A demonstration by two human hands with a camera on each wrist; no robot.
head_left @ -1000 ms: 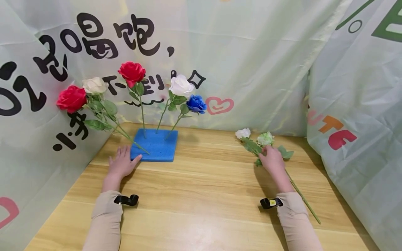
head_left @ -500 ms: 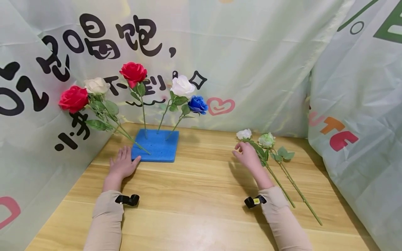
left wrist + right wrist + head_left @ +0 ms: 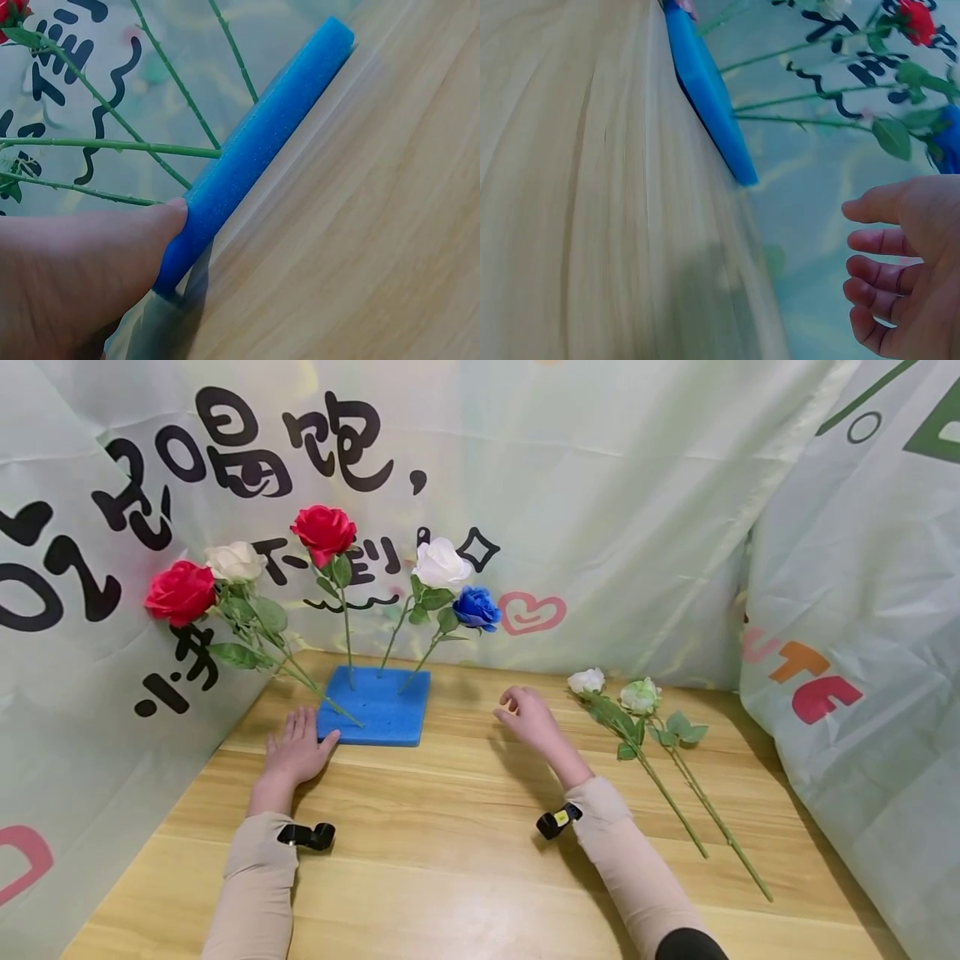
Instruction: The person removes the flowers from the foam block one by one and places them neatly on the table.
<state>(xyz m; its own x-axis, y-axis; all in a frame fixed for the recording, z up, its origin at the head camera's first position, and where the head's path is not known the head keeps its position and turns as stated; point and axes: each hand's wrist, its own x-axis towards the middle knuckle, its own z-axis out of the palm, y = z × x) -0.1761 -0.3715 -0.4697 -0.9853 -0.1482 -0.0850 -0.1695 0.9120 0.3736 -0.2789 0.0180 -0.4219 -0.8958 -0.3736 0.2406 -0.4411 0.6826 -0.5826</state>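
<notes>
My left hand (image 3: 298, 752) lies on the table with its fingers out straight. Its thumb touches the left front corner of a blue foam board (image 3: 397, 727); the left wrist view shows the thumb at the board's edge (image 3: 247, 157). Stuck in the board are a red rose (image 3: 180, 593) leaning left, a cream rose (image 3: 236, 562), another red rose (image 3: 323, 533), a white rose (image 3: 442, 564) and a blue rose (image 3: 477, 608). To the board's right my right hand (image 3: 534, 722) hovers over the table, fingers loosely bent and holding nothing, as the right wrist view also shows.
Two cut flowers lie on the right side of the wooden table (image 3: 450, 860): a small white rose (image 3: 587, 681) and a pale green-white one (image 3: 641, 695), their stems pointing toward the front right. Printed cloth (image 3: 637, 527) hangs behind and at both sides.
My right hand has left the flowers lying at the right and moved left toward the foam board with nothing in it. The left hand has stayed in place.
</notes>
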